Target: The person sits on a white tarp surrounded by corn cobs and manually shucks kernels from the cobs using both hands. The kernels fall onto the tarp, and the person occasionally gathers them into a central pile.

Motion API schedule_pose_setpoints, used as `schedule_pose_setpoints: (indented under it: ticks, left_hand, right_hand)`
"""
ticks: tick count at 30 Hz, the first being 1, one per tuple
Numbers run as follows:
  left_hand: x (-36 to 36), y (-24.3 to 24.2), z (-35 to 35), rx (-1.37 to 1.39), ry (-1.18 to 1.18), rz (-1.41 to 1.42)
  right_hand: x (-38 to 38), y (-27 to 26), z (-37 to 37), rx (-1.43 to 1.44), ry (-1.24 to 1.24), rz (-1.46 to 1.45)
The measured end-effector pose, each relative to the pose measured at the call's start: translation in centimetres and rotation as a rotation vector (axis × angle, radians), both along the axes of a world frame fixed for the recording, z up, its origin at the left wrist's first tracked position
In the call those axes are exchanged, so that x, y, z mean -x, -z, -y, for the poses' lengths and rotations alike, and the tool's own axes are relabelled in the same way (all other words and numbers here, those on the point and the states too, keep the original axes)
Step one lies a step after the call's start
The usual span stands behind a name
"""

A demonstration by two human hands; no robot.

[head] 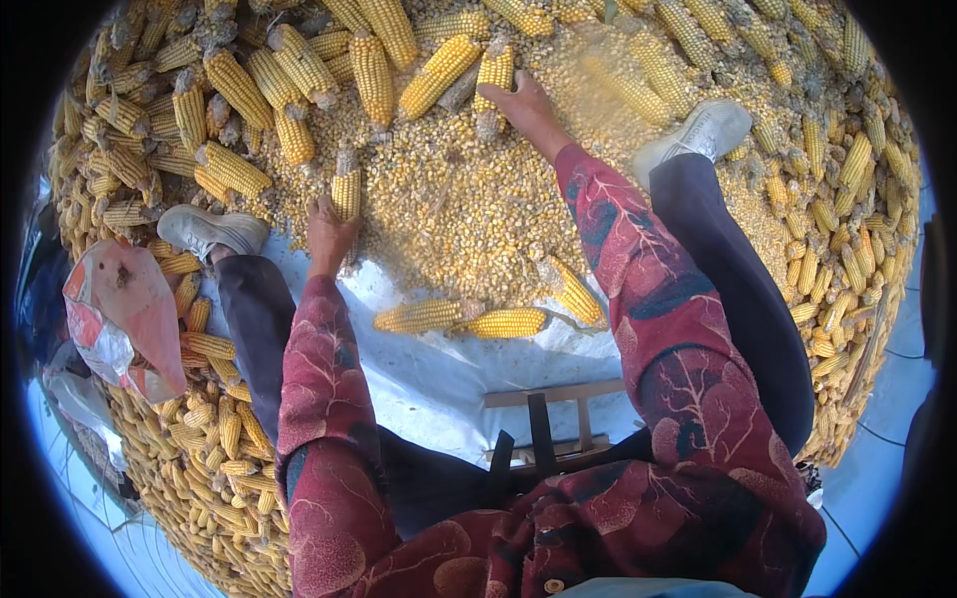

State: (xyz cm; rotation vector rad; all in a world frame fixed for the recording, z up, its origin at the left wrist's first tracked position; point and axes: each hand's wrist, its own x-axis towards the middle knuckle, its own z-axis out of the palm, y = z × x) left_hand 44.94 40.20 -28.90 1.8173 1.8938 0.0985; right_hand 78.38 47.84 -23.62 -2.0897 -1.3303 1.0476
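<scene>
My left hand (330, 233) is closed around an ear of corn (346, 190) held upright, its whitish butt end pointing away from me. Farther forward, my right hand (523, 108) grips another yellow ear of corn (495, 71) between thumb and fingers; part of that ear is hidden by the hand. Below and between both hands spreads a layer of loose corn kernels (448, 209). Just left of the right hand's ear lie a plump ear (439, 75) and a greyish bare cob (457, 91).
Heaps of corn ears (239, 86) surround me on the left, front and right. Three ears (508, 323) lie on the white sheet (419, 366) near a wooden stool frame (553, 392). A red and white plastic bag (123, 321) rests at left. My shoes (695, 138) stand among the corn.
</scene>
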Motion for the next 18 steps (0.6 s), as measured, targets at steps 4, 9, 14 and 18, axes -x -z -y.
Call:
schedule_pose_setpoints:
  ticks: [4,9,14,18]
  left_hand:
    - [0.4,-3.1,-1.8,0.388,-0.267,0.758]
    - [-4.4,-7.3,-10.4,0.235,-0.168,0.923]
    - [-8.7,-5.4,-15.0,0.192,-0.07,0.772]
    - [-8.2,-4.5,-12.8,0.223,-0.264,0.969]
  right_hand:
    - [0.7,-1.7,1.2,0.013,0.129,-0.534]
    - [3.3,-3.0,-2.6,-0.103,0.116,-0.155]
    - [6.1,-2.9,-3.9,-0.057,-0.081,-0.081]
    - [8.2,-2.5,-2.7,-0.112,0.128,-0.358]
